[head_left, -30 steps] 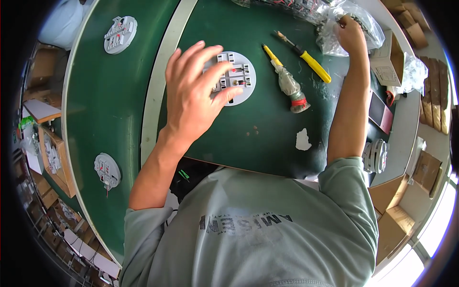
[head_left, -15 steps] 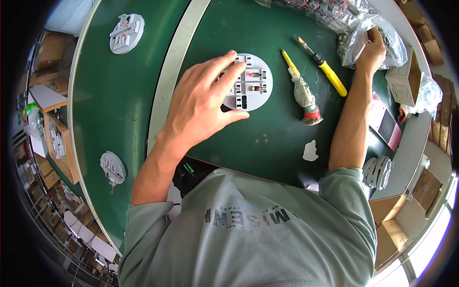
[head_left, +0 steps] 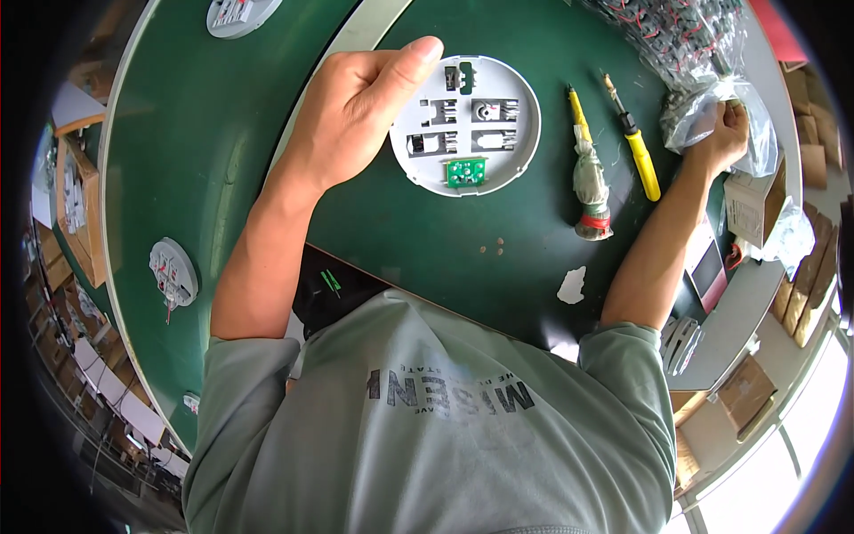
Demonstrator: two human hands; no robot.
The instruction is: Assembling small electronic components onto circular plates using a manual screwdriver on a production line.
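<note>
My left hand (head_left: pixel 349 116) is closed on the left rim of a round white plastic housing (head_left: pixel 525 120), its thumb along the upper edge. The housing's recessed side faces up, showing metal contacts in slots and a small green circuit board (head_left: pixel 466 173) near the bottom. At the far right, my right hand (head_left: pixel 722 142) has its fingers bent together at a clear plastic bag (head_left: pixel 689 120). Whether they pinch the bag film or a small part cannot be seen.
A yellow-handled soldering iron (head_left: pixel 642 165) and a plastic-wrapped tool (head_left: pixel 591 182) lie right of the housing. Wired parts in plastic (head_left: pixel 680 36) fill the far right corner, beside an open carton (head_left: pixel 752 205). More round housings (head_left: pixel 173 271) sit on the green strip at left.
My left hand has flipped the housing over, so its circuit-board side now shows. My right hand is still at the bag, its fingers more bent. The whole view has shifted somewhat.
</note>
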